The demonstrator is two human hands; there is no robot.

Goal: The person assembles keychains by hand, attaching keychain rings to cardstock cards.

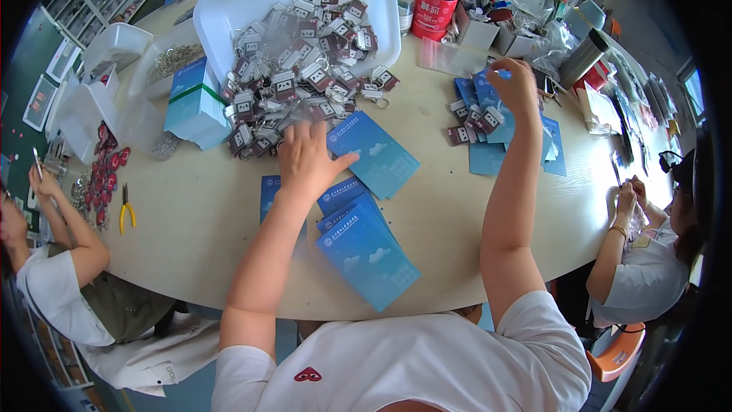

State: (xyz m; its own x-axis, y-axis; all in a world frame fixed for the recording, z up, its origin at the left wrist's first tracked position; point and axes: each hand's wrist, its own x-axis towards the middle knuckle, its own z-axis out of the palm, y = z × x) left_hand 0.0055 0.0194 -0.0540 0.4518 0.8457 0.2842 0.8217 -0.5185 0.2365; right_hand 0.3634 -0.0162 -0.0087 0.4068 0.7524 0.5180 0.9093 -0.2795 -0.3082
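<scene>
Left hand [305,159]: centre of the frame, palm down, fingers spread wide at the near edge of the keychain heap; fingertips touch the nearest pieces; grip wide, nothing clasped.
Right hand [515,85]: upper right of centre, raised above the worktop, fingers curled narrow; a small blue piece [501,73] shows at the fingertips; whether it is pinched I cannot tell.
Keychain heap [293,76]: upper centre, dark square tags on metal rings, spilling from the white tray onto the worktop toward the left hand.
White tray [229,8]: upper centre, tilted, open side facing the near edge.
Small keychain group [476,118]: right of centre, a few tags lying on blue cards, just below the right hand.
Blue cards [366,248]: lower centre, fanned pile beside the left forearm; one single card [377,156] lies just right of the left hand.
Blue card stack [194,103]: left of the heap, bound with a green band.
Worktop [450,214]: pale, round-edged, fills the middle of the frame.
Red cup [433,11]: top centre, holding scissors.
Yellow pliers [126,210]: left side, flat on the worktop, near red round pieces [107,172].
Other people: one at lower left, one at right edge, one at top left; their hands are well apart from the heap.
</scene>
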